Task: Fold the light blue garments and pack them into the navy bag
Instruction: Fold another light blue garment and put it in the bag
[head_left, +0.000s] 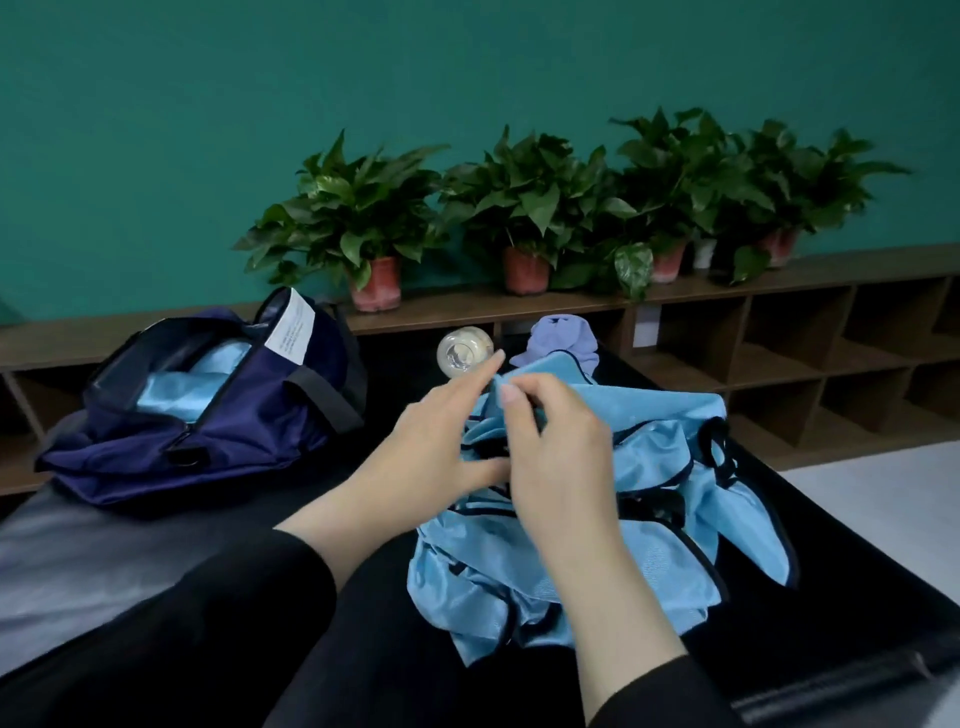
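light blue garments (597, 530) with dark trim lie in a crumpled heap at centre right of the frame on a dark surface (831, 545), where the right hand (550, 441) pinches a raised edge of the fabric between thumb and curled fingers. just left of it the left hand (441, 441) touches the same cloth with fingers mostly straight. at upper left the navy bag (218, 415) sits unzipped with light blue cloth inside, and potted plants (530, 208) line a wooden shelf (779, 270) behind.

Both arms reach forward in black sleeves; left hand (441, 441) fingers extended, right hand (550, 441) pinching with thumb and fingers.
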